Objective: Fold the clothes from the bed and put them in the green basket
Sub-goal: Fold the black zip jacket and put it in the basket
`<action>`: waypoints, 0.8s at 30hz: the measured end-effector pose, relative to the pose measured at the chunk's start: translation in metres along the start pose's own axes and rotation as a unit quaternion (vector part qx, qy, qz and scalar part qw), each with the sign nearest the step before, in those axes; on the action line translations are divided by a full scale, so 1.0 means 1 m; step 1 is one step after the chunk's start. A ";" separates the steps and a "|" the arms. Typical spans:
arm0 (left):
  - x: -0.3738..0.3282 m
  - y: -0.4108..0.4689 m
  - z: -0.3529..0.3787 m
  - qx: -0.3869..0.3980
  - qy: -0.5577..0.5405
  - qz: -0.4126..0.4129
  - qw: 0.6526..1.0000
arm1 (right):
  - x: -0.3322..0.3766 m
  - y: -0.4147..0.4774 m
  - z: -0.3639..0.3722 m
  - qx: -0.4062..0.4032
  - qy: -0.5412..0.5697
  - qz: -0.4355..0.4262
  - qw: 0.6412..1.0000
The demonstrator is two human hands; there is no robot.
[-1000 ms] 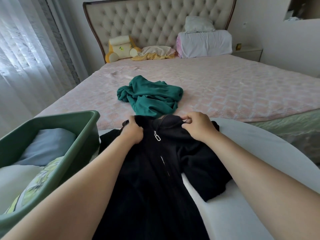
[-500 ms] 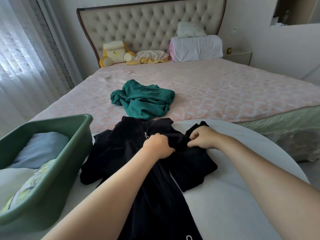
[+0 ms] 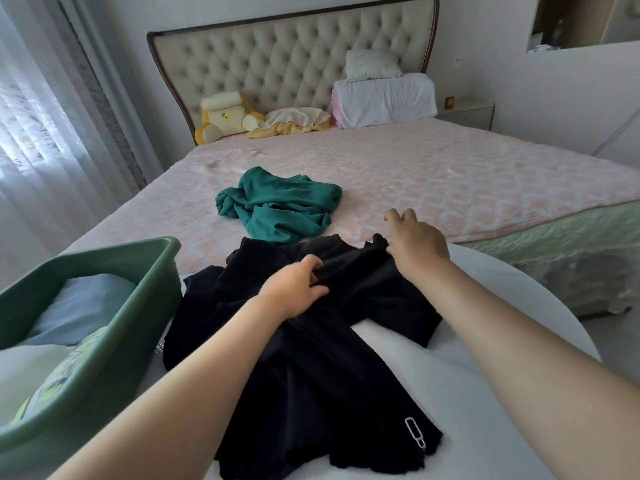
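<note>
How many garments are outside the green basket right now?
2. The black zip jacket lies on the white table; the teal garment sits crumpled on the bed beyond it. More could lie out of frame.

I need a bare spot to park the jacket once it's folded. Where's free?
Free: the white table right of the black jacket, and the pink bed cover between the teal garment and the bed's right edge. Crowded: the table's left, where the green basket sits close beside the jacket, and the headboard end, lined with pillows.
</note>
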State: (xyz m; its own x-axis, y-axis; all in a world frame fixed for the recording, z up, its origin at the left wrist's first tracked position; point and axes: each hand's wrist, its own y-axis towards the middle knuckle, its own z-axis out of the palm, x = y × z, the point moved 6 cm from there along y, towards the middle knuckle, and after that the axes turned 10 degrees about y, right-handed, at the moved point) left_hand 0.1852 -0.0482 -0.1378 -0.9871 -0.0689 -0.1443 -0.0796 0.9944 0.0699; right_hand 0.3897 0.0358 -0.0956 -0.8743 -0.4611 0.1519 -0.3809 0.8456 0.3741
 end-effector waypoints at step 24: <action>-0.002 -0.183 -0.004 0.071 0.041 0.176 0.981 | 0.105 -0.106 0.018 0.418 0.234 0.091 0.873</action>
State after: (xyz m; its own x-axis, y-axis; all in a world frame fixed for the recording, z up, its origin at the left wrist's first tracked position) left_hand 0.2008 -0.2309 -0.1468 -0.9585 0.2797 -0.0550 0.2819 0.9586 -0.0388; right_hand 0.3332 -0.0971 -0.1354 -0.7990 -0.1931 0.5694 -0.5066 0.7263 -0.4646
